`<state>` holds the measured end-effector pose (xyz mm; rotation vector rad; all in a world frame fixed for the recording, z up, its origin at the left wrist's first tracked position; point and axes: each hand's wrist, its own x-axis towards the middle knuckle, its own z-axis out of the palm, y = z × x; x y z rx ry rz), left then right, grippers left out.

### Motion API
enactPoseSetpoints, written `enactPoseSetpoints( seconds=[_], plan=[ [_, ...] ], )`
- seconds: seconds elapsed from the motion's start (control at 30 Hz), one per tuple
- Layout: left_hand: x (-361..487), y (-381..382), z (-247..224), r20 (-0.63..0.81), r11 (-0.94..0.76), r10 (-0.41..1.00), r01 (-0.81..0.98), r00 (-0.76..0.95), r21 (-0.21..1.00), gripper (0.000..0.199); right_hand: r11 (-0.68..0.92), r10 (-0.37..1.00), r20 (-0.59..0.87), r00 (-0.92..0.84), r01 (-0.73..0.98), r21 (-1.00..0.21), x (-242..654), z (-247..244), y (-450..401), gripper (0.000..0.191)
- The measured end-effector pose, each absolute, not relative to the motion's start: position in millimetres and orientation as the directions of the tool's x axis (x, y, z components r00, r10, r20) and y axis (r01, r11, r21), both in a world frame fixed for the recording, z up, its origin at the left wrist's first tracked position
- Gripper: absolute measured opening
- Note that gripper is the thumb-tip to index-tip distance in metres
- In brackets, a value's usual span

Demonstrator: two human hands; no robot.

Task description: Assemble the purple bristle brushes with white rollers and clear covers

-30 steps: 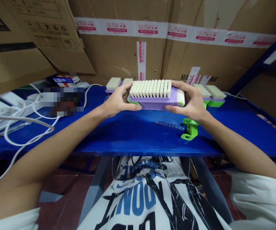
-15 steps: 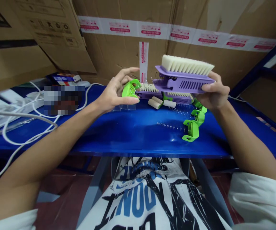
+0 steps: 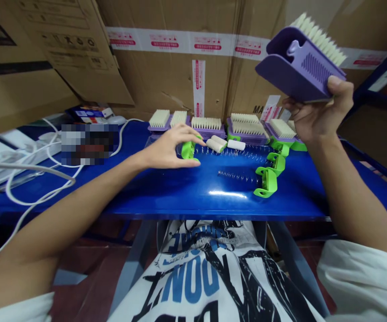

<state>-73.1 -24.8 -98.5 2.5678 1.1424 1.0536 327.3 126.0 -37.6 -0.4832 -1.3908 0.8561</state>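
My right hand [image 3: 321, 105] grips a purple brush body [image 3: 300, 67] by its lower right end, raised in front of the cardboard, its cream bristles facing up and right. Low over the blue table, my left hand [image 3: 173, 147] has thumb and fingers around a green plastic part [image 3: 188, 150]. Several brushes with cream bristles stand along the back, among them a purple one [image 3: 208, 127] and a green and purple one [image 3: 247, 127]. Cream rollers [image 3: 216, 143] and a white roller [image 3: 236, 145] lie before them. A coil spring [image 3: 235, 176] extends from a green bracket [image 3: 266, 182].
White cables [image 3: 15, 197] and plastic bags [image 3: 19, 145] cover the table's left side. Cardboard [image 3: 166, 76] rises behind the table, and a blue metal frame [image 3: 377, 76] stands at the right. A small box [image 3: 91, 112] sits at the back left.
My right hand has lifted the purple brush up and right and tilted it. My left hand has lowered with the green part, and more of the back row shows.
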Motion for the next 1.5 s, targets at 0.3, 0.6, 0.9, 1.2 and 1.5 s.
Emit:
enactPoseSetpoints(
  seconds=[0.3, 0.6, 0.9, 1.2, 1.5],
  plan=[
    [-56, -26, -117, 0.534, -0.677, 0.719, 0.622, 0.444, 0.394, 0.121, 0.623, 0.669, 0.670, -0.322, -0.248, -0.742, 278, -71, 95, 0.065],
    [-56, -20, -109, 0.707, -0.719, 0.692, 0.229, 0.143, 0.657, 0.101, 0.793, 0.447, 0.709, -0.546, -0.124, -0.596, 253, -80, 47, 0.070],
    [-47, -25, -100, 0.606, -0.605, 0.794, -0.036, 0.034, 0.795, 0.064, 0.891, 0.387, 0.797, -0.464, -0.034, -0.452, 256, -80, 32, 0.045],
    [-32, -31, -122, 0.829, -0.723, 0.550, 0.436, -0.107, 0.536, 0.091, 0.591, 0.713, 0.614, -0.337, -0.182, -0.786, 229, -97, 32, 0.058],
    [-25, -45, -112, 0.733, -0.762, 0.645, 0.121, 0.215, 0.636, 0.088, 0.699, 0.643, 0.731, -0.228, -0.216, -0.682, 233, -77, 13, 0.073]
  ],
)
